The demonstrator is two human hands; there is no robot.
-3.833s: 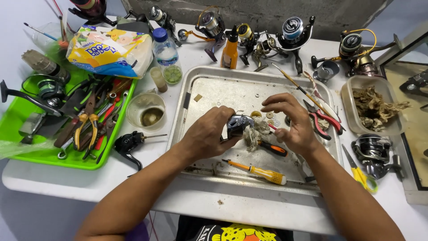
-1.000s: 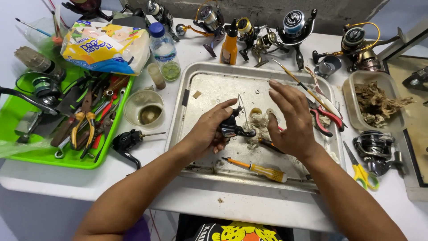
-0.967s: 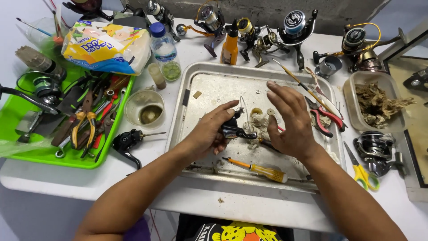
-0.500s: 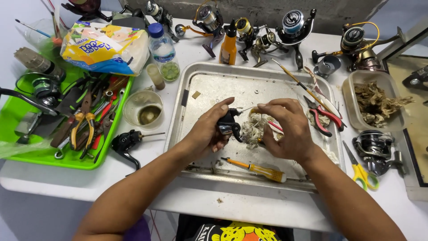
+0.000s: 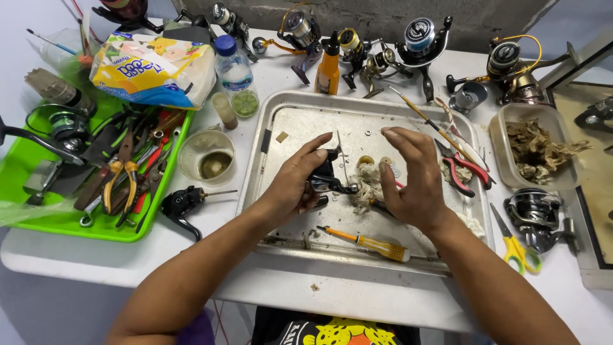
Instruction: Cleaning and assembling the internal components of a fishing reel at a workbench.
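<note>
white table (image 5: 357, 297) under even light, rough grey concrete wall (image 5: 383, 13) behind it.

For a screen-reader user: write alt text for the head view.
The left hand holds a black reel body over a metal tray; the right hand hovers open above a frayed rag. A screwdriver lies nearby.

Repair workbench: fishing reels (image 5: 418, 39), pliers (image 5: 118, 179), metal tray (image 5: 306, 105).

Reel body (image 5: 325, 176) half hidden under left hand (image 5: 295, 185).
</note>
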